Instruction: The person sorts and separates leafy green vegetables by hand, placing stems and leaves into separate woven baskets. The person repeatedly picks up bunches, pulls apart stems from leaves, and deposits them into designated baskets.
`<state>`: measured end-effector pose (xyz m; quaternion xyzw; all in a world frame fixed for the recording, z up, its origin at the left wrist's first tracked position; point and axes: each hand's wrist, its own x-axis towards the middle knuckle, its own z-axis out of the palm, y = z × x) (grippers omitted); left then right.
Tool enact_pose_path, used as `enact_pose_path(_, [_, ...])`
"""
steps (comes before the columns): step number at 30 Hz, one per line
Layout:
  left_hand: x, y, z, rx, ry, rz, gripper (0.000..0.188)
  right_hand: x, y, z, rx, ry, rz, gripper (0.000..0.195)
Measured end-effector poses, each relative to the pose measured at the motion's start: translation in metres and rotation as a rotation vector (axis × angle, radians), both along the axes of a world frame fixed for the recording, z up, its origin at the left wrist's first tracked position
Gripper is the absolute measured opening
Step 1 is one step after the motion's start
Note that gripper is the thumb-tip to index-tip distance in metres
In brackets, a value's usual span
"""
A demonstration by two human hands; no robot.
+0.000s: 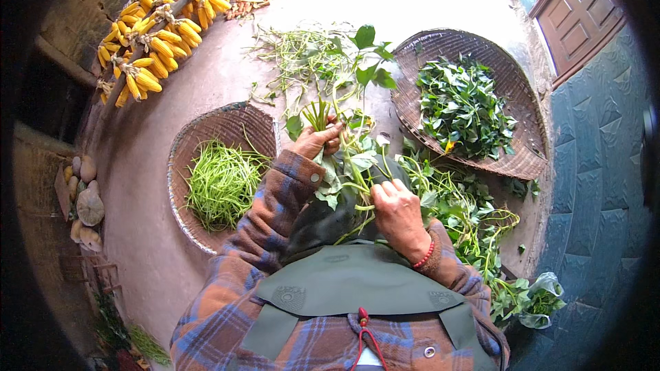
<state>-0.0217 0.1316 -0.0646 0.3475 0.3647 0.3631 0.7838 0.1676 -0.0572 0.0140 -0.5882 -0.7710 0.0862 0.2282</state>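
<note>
My left hand (317,139) is closed around a bundle of short green stems (316,115), their ends pointing away from me. The same hand lies against a leafy green vine (346,152) that runs across my lap. Lower on that vine, my right hand (394,208) grips its stalks between thumb and fingers. Broad leaves (368,69) stand up at the vine's far end. A pale, limp leaf (330,185) hangs below my left hand. Under the vine, a dark green apron (356,273) covers my lap.
Left of me, a woven basket (178,185) holds thin green stems (224,183). A wide woven tray (533,152) at the right bears picked leaves (466,105). Uncut vines (464,211) lie beside my right arm. Stripped stalks (309,54) litter the floor ahead. Corn cobs (165,46) hang at the upper left.
</note>
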Motion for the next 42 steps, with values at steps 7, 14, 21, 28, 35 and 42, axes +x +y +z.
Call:
enact_pose_path(7, [-0.082,0.030,0.042,0.072,-0.008,0.078,0.017,0.060,-0.034,-0.054,-0.132,0.490,0.019,0.013])
enact_pose_path(14, [-0.032,-0.014,0.060,0.066,0.068,-0.151,0.017,0.041,0.055,-0.002,0.243,0.439,0.050,0.015])
enact_pose_path(21, [-0.024,-0.023,0.075,0.116,-0.033,-0.270,0.016,0.017,0.087,-0.031,0.176,0.276,0.147,0.017])
enact_pose_path(28, [-0.036,0.006,0.036,0.121,0.081,0.284,0.013,-0.025,-0.009,-0.007,-0.271,0.456,0.392,0.020])
enact_pose_path(35, [-0.032,-0.026,0.075,-0.051,0.083,-0.057,0.020,0.038,0.047,0.009,0.139,0.533,-0.075,0.020])
enact_pose_path(42, [-0.016,-0.054,0.081,-0.035,-0.103,-0.266,0.019,0.017,0.093,0.009,0.412,0.413,0.221,0.041])
